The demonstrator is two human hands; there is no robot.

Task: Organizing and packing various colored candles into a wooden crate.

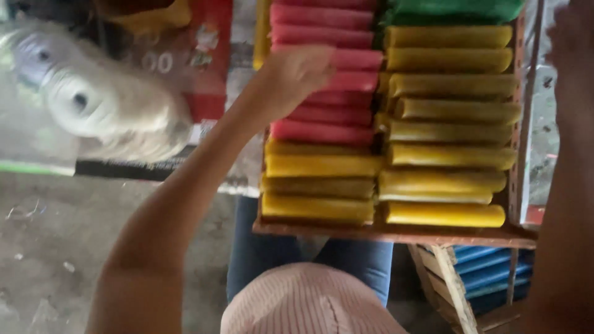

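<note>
Left hand [296, 75] in the upper middle of the frame, fingers [322, 62] curled down and closed over the pink rolls [322, 114], touching the ones near the top of that stack; blurred by motion, so no saying for sure whether one roll is really gripped or only pressed. Rolls lying directly under and just right of the fingertips, long axis running left to right across the picture, crosswise to the forearm, which comes up from the lower left. Right hand [572, 43] at the upper right edge of the frame, raised beside the tray, only partly in view; fingers not visible clearly, so open or closed cannot be told. Left hand clearly the nearer one to the pink rolls. Outward from there: a shallow wooden tray [396, 234] holding two columns of rolls packed side by side, all parallel. Left column: pink above, yellow rolls [318, 185] below. Right column: yellow and olive-yellow rolls from bottom almost to top, green rolls [458, 9] at the very top. Under the tray, at lower right, a second wooden crate [455, 284] with blue rolls [492, 272] inside. At upper left, white plastic spools [80, 99], very blurred, next to a red box [207, 55]. At bottom centre, a pink striped cap [309, 303] and blue jeans [260, 253] of another person below the tray.
</note>
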